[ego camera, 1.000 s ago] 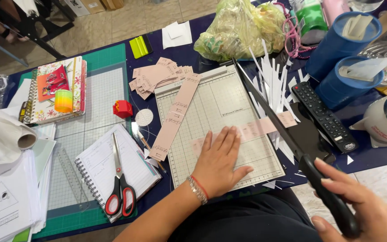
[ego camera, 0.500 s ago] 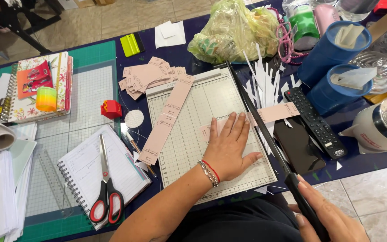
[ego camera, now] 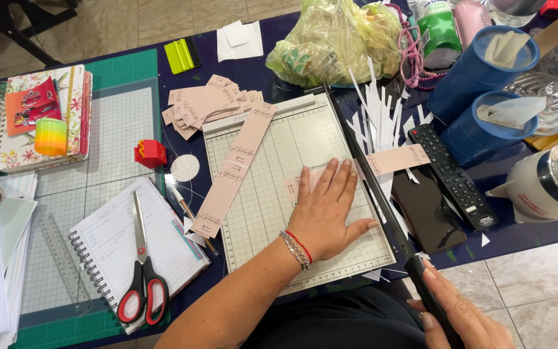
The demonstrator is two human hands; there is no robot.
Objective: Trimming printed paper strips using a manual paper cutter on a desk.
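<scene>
My left hand (ego camera: 326, 208) lies flat, fingers spread, on a pink paper strip (ego camera: 392, 159) on the gridded paper trimmer (ego camera: 263, 194). The strip's right end sticks out past the cutting edge. My right hand (ego camera: 461, 318) grips the black handle of the trimmer's blade arm (ego camera: 372, 187), which lies down along the board's right edge. A long pink strip (ego camera: 232, 169) rests diagonally on the board's left side. Small pink cut pieces (ego camera: 201, 105) are piled above the board. White paper slivers (ego camera: 382, 126) lie right of the blade.
A black remote (ego camera: 452, 176) and a dark phone (ego camera: 426, 210) lie right of the trimmer. Blue tubs (ego camera: 479, 74), a plastic bag (ego camera: 334, 42) and a white cup (ego camera: 544, 184) stand behind. Left: green cutting mat (ego camera: 108, 139), red-handled scissors (ego camera: 141, 278), notebook (ego camera: 108, 242), red sharpener (ego camera: 150, 154).
The blade arm, raised one second ago, has come down to the board's edge under my right hand. My left hand stays pressed on the pink strip.
</scene>
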